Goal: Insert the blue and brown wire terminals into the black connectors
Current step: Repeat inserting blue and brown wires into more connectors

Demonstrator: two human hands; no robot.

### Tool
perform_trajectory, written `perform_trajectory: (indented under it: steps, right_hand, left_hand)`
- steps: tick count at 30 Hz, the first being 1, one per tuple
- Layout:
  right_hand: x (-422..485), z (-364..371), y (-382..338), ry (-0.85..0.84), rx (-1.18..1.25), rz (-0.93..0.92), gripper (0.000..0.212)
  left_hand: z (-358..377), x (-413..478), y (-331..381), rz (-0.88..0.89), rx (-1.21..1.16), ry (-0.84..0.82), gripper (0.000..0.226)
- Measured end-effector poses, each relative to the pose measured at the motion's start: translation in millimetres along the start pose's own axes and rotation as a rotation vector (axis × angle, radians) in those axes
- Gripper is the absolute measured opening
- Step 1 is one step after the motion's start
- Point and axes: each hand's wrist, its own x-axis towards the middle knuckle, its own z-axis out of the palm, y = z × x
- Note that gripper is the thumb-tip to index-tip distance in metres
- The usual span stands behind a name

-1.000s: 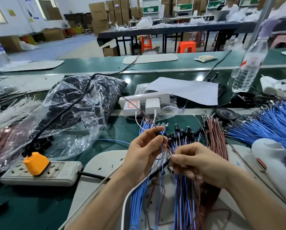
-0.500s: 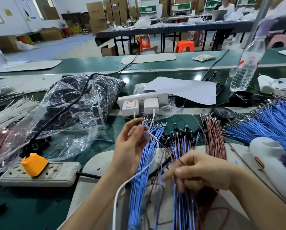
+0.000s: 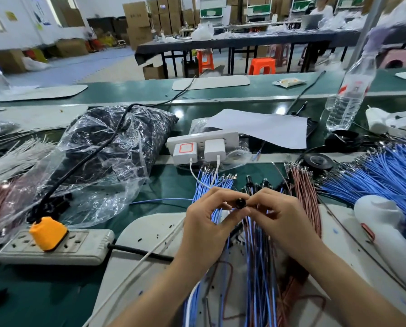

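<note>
left hand [image 3: 209, 218] pinches black connector [image 3: 240, 203] | right hand [image 3: 282, 215] pinches it too | connector between both hands | blue wires [image 3: 203, 185] just past left hand | brown wires [image 3: 303, 192] just past right hand

No wording can be made out: the red-and-white label [image 3: 353, 87] on the water bottle [image 3: 342, 112], far right, and the far-left wall posters [image 3: 39, 14] are blurred; an orange square outline is printed on a white charger [image 3: 185, 151].

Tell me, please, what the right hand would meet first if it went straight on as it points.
The right hand would meet the black connector at its fingertips, then probably the left hand just beyond; depth is unclear.
</note>
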Motion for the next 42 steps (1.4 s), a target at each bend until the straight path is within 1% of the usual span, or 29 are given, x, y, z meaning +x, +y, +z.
perform_trajectory:
  steps: [2, 5, 8, 10, 13, 15, 23, 32, 36, 39, 42]
  right_hand:
    - [-3, 4, -1, -0.002, 0.017, -0.036, 0.012]
    - [-5, 5, -4, 0.003, 0.129, -0.006, 0.015]
    - [-5, 5, -7, 0.017, 0.046, -0.050, 0.012]
    - [-5, 6, -9, 0.010, 0.014, -0.044, 0.010]
    - [-6, 6, -10, -0.024, 0.044, -0.021, 0.012]
    - [-6, 5, -9, -0.035, 0.056, -0.014, 0.015]
    - [-7, 9, -11, 0.023, 0.067, 0.004, 0.021]
    - [-7, 10, -10, -0.010, 0.095, -0.002, 0.018]
    - [-4, 10, -8, -0.025, 0.105, 0.015, 0.019]
    - [-3, 12, -6, -0.048, 0.138, 0.039, 0.014]
    - [-4, 16, -2, -0.061, 0.138, 0.050, 0.025]
  left_hand:
    - [0, 0, 1, 0.029, 0.038, 0.004, 0.022]
    - [1, 0, 1, 0.039, 0.043, 0.011, 0.024]
    - [2, 0, 2, 0.047, 0.050, -0.001, 0.024]
    - [2, -1, 1, 0.037, 0.032, -0.019, 0.022]
    - [2, -2, 0, 0.019, 0.002, -0.039, 0.020]
    - [2, -2, 1, 0.020, 0.005, -0.042, 0.022]
    - [1, -2, 3, 0.039, 0.013, -0.059, 0.026]
    - [2, -3, 2, 0.058, 0.007, -0.060, 0.029]
    - [3, -3, 0, 0.069, 0.018, -0.031, 0.028]
    - [3, -3, -1, 0.067, 0.023, -0.012, 0.028]
    - [2, -4, -1, 0.075, 0.032, 0.011, 0.029]
